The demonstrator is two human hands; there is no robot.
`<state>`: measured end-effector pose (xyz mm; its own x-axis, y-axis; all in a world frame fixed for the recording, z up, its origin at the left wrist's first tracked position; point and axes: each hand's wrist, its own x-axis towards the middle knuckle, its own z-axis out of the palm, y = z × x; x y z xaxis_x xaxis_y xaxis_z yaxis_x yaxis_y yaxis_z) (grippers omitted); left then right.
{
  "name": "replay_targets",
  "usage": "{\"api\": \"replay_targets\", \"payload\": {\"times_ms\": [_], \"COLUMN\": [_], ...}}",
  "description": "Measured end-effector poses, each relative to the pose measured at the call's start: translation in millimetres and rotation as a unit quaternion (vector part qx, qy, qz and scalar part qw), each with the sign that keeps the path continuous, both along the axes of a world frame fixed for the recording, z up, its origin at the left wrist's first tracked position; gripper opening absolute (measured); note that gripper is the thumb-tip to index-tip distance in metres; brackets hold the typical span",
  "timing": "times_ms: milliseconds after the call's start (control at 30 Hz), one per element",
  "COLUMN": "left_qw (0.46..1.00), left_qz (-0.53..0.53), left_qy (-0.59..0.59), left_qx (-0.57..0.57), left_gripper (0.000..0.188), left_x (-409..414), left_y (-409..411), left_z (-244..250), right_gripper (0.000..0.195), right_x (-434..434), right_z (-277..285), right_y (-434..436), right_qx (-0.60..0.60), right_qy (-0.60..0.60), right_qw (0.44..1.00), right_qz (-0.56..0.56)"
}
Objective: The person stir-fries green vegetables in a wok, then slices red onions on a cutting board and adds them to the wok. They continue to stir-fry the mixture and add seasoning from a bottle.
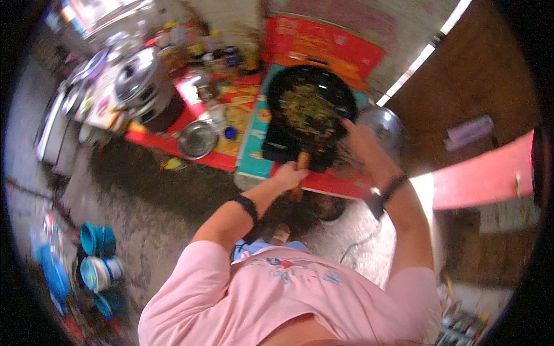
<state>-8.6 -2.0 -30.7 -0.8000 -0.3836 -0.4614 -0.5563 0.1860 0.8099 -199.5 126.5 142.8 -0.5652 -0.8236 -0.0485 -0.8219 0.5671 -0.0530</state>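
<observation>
A black wok (344, 93) with chopped, greenish-brown food (305, 104) in it stands on a dark stove (277, 145). My left hand (291, 176) grips the wok's wooden handle (304, 161) on the near side. Over the wok's right rim reaches my right hand (357, 133), fingers pointing towards the food. It is blurred, and I cannot tell whether it holds a utensil. A round metal lid or pan (385, 121) lies just right of the wok, partly hidden by my right forearm.
Left on the red-covered table (160, 145) stand a rice cooker (147, 86), a glass bowl (198, 139) and several bottles and jars (231, 58). Blue buckets (97, 238) are on the floor at left. A cable (357, 246) runs along the floor below the table.
</observation>
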Motion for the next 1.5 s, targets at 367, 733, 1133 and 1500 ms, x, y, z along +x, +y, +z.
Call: {"api": "replay_targets", "payload": {"times_ms": [367, 733, 1133, 1500], "left_qw": [0.999, 0.977, 0.860, 0.855], "left_qz": [0.002, 0.129, 0.464, 0.351], "left_qy": [0.034, 0.023, -0.038, 0.053], "left_qx": [0.009, 0.169, 0.210, 0.379], "left_gripper": [0.060, 0.030, 0.045, 0.020], "left_x": [1.8, 83.9, 248.1, 249.4], "left_y": [-9.1, -63.5, -292.9, -375.4], "left_z": [36.9, 12.7, -94.9, -143.1], "right_gripper": [0.045, 0.061, 0.029, 0.025], "right_x": [7.5, 35.2, 208.6, 357.8], "right_z": [-32.0, -43.7, 6.9, -71.3], "right_y": [42.2, 34.7, -94.3, -242.0], "right_qx": [0.019, -0.043, -0.174, -0.071], "right_qy": [0.040, -0.017, -0.267, -0.327], "right_qw": [0.997, 0.998, 0.935, 0.941], "right_qz": [-0.062, -0.045, 0.158, 0.056]}}
